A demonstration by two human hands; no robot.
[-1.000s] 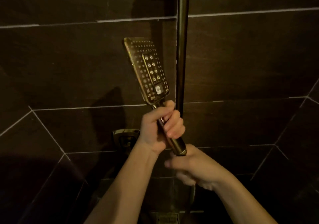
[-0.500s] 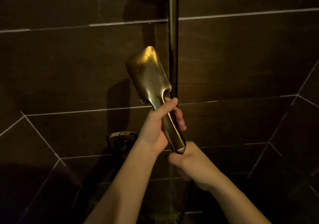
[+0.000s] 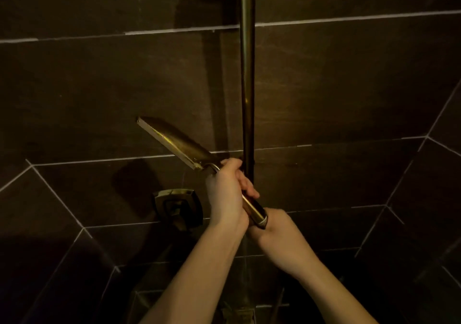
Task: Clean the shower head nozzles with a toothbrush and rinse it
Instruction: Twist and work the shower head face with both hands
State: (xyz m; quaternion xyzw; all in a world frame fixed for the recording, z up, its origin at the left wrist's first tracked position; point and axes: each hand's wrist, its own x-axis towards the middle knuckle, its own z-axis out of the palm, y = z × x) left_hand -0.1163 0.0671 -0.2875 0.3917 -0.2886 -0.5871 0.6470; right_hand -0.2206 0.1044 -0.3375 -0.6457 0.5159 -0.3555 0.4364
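Where dim, seemingly dark wall tiles (image 3: 349, 94).

Brass-gold shower head (image 3: 174, 142) and rail (image 3: 247, 74); dark brown tiles (image 3: 99, 94), pale grout.

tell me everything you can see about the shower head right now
The flat, rectangular, brass-coloured metal shower head is shiny and seen nearly edge-on, so its nozzle face is not visible. It tilts up and to the left from a slim round handle of the same metal. The left hand wraps that handle; the right hand is closed at its lower end. It sits just left of the vertical metal pole, before dark tiles.
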